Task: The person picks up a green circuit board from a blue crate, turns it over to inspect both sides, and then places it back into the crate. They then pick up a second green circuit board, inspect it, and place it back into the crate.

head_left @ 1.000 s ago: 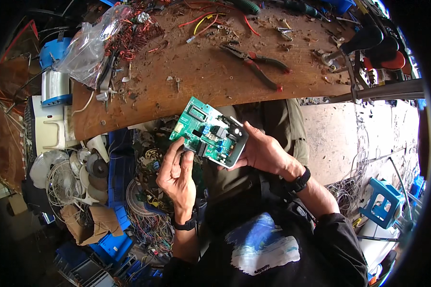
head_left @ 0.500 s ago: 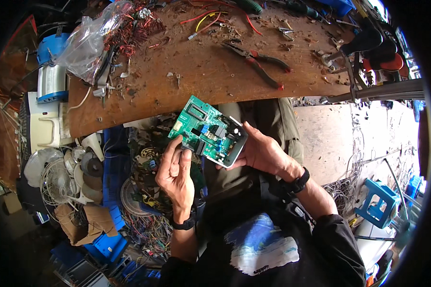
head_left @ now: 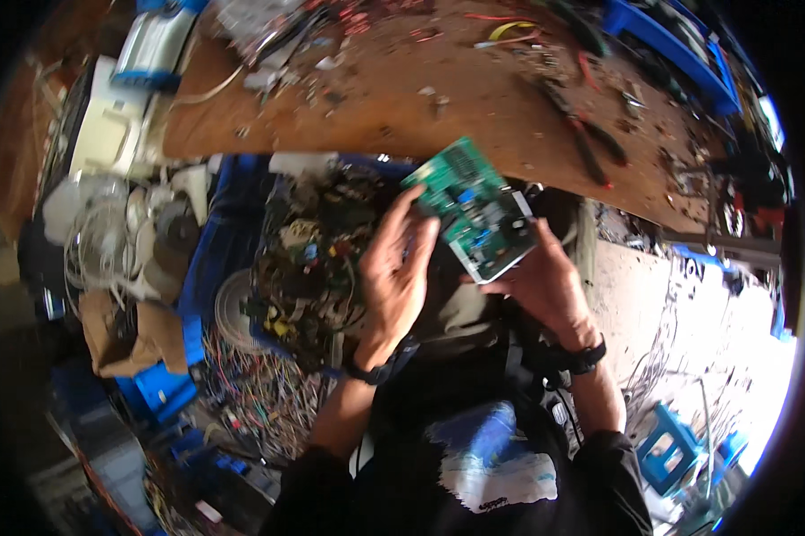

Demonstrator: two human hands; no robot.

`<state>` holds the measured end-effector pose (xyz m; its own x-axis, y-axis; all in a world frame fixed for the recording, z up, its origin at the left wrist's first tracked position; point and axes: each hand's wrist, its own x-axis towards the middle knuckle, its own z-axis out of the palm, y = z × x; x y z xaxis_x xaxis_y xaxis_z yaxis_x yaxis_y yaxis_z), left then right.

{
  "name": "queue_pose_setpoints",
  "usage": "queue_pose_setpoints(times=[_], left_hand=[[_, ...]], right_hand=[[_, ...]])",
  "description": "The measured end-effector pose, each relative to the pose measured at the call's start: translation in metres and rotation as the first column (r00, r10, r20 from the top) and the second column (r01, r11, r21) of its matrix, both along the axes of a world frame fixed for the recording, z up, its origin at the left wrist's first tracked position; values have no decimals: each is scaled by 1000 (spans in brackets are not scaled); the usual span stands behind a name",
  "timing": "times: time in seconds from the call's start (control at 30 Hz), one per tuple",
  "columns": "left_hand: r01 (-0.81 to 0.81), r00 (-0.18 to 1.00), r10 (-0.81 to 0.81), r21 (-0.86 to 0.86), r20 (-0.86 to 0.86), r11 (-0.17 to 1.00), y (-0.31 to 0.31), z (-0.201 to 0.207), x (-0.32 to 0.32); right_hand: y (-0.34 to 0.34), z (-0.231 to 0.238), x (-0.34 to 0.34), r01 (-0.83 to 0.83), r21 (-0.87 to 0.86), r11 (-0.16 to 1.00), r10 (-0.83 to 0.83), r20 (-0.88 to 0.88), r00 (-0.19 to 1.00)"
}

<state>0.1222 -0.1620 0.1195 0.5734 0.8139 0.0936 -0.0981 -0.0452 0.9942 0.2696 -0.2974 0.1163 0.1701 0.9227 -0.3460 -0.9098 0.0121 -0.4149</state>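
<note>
A green circuit board (head_left: 469, 196) with black, blue and white parts on its face is held tilted over my lap, just off the front edge of the workbench. My right hand (head_left: 550, 281) grips its right side, where a pale metal or plastic edge strip shows; some fingers are hidden beneath. At the left edge, my left hand (head_left: 398, 272) has its fingertips and thumb against the board, steadying it. Motion blur smears the finer parts.
Red-handled pliers (head_left: 585, 134) and wire scraps lie on the brown workbench (head_left: 331, 121). Below left, a blue crate (head_left: 219, 241) holds a heap of old boards, with a tangle of wires (head_left: 264, 384) nearby. A blue stool-like frame (head_left: 670, 447) stands at right.
My view has swung, so the bench and crate sit differently in it. Both hands and the board appear further right and higher; the board stays held between them.
</note>
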Motion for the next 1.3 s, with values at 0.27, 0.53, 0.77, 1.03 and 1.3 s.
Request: queue_pose_setpoints(times=[0.27, 0.53, 0.77, 1.03, 1.3], left_hand=[[136, 989, -133, -40, 65, 990, 34, -16, 0], [232, 933, -73, 433, -352, 871, 66, -55, -3], [324, 788, -48, 348, -614, 880, 62, -57, 3], [266, 849, 95, 574, -520, 774, 55, -84, -1], [230, 804, 114, 482, -583, 846, 40, -120, -15]], right_hand=[[-11, -26, 21, 20, 12, 1000, -23, 237, 971], [-17, -8, 25, 82, 150, 985, -112, 202, 973], [-30, 13, 0, -14, 185, 983, -101, 594, 798], [11, 81, -87, -721, 170, 671, -44, 981, 191], [32, 70, -107, -789, 35, 614, -131, 990, -58]])
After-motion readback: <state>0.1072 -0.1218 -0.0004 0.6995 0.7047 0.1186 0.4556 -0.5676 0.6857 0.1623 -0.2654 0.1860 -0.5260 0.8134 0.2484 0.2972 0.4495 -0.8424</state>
